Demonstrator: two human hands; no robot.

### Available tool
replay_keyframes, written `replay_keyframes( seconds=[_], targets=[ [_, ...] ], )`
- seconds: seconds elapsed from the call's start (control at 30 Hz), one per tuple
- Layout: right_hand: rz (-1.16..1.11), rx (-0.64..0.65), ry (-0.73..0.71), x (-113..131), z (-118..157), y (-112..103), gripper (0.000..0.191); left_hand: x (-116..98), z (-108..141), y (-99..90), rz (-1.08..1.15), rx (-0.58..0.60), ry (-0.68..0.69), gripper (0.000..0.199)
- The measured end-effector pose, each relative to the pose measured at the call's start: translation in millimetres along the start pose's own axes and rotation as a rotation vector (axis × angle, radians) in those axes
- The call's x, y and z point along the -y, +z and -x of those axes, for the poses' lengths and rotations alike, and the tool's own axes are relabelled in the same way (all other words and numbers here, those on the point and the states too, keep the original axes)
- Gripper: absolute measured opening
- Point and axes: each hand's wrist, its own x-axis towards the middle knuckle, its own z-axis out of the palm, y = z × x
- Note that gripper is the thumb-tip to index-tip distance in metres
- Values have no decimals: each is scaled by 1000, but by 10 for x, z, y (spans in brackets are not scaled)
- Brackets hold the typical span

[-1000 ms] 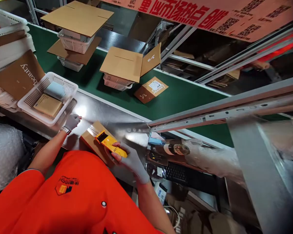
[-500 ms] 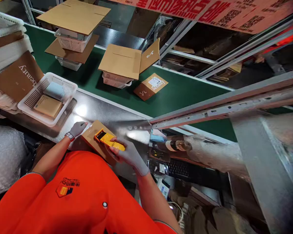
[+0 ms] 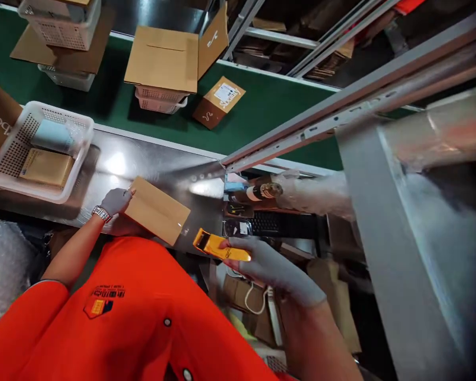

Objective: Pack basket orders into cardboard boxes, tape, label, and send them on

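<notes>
My left hand [image 3: 117, 202], in a grey glove with bare fingertips, is closed at the upper left corner of a brown cardboard box [image 3: 157, 209]. The box lies slantwise at the near edge of the metal bench [image 3: 143, 169]. A small clear shiny strip shows at its right end. In the grey-gloved fingers of my right hand [image 3: 257, 259] is a yellow tape dispenser [image 3: 221, 247], its dark slotted end pointing left. It is held to the right of the box, apart from it.
A white basket [image 3: 59, 196] with a small carton [image 3: 46, 166] and a pale blue packet stands left on the bench. Behind runs a green conveyor [image 3: 262, 127] bearing stacked baskets and a labelled carton [image 3: 219, 102]. A metal post [image 3: 388, 233] and a keyboard [image 3: 265, 225] are at right.
My right hand has drawn the tape dispenser away from the box, to the right. The box's broad face now shows uncovered. My left hand stays at the box's left corner. The camera view has shifted.
</notes>
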Motion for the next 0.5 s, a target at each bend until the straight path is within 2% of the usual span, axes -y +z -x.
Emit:
replay_keyframes(
  seconds=[0.1,0.17,0.23,0.3,0.37,0.43,0.5],
  targets=[
    [64,31,-8,-138,-155,50,43,-12,-3,5,7,-7,0,71],
    [153,60,-76,-60,-475,229,42,-21,-10,2,-4,-7,-1,69],
    [339,35,-161,69,-855,431,38,-28,-20,-6,-24,-12,3,68],
    [551,-81,-156,147,-1197,592,40,-38,-25,-10,-30,-25,0,66],
    [661,-241,-39,107,-1447,701,53,-52,-13,-1,-14,-45,-18,66],
    [617,-347,97,-46,-1601,784,69,-71,24,24,7,-60,-42,66],
    [481,-423,162,-239,-1695,865,80,-86,73,59,36,-60,-53,66]
  ],
)
